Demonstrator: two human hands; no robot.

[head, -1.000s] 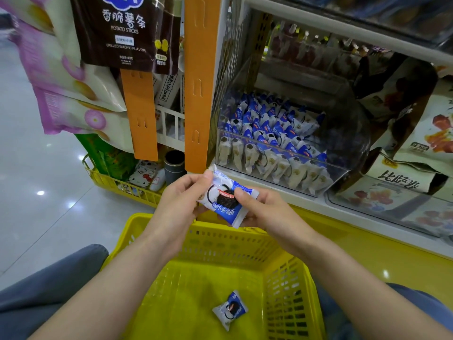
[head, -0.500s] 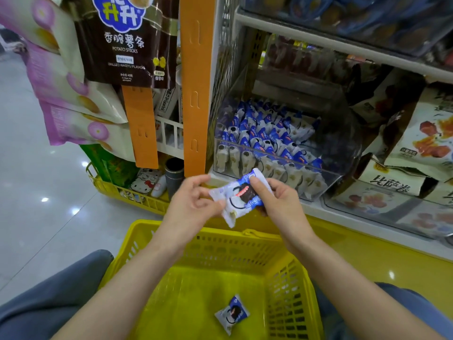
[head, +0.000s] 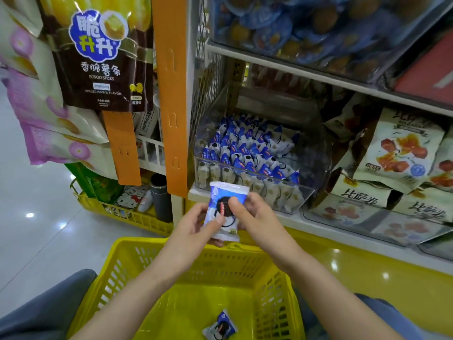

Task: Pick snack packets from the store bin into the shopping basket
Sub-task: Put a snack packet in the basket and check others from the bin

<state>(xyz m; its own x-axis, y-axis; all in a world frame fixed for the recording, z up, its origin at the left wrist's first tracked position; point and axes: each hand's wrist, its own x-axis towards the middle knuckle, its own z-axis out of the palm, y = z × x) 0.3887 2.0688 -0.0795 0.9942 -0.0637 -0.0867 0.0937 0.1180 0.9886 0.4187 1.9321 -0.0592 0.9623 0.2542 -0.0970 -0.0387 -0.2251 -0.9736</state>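
Snack packet (head: 226,212) is pinched upright between both hands, left hand (head: 193,231) low, right hand (head: 257,222) on its face, right above the basket (head: 245,263) far rim. If I let go here it could clip that rim and drop outside; second packet (head: 220,327) already lies inside the basket.

Lighting was bright, even, from overhead. Lamp reflections dotted glossy floor (head: 36,229) and yellow shelf base (head: 367,278). Sheen hazed clear bin (head: 315,155) wall. Upper-shelf packets (head: 294,25) were soft, blurred. Shadows stayed faint. Wide-angle lens bent frame edges.
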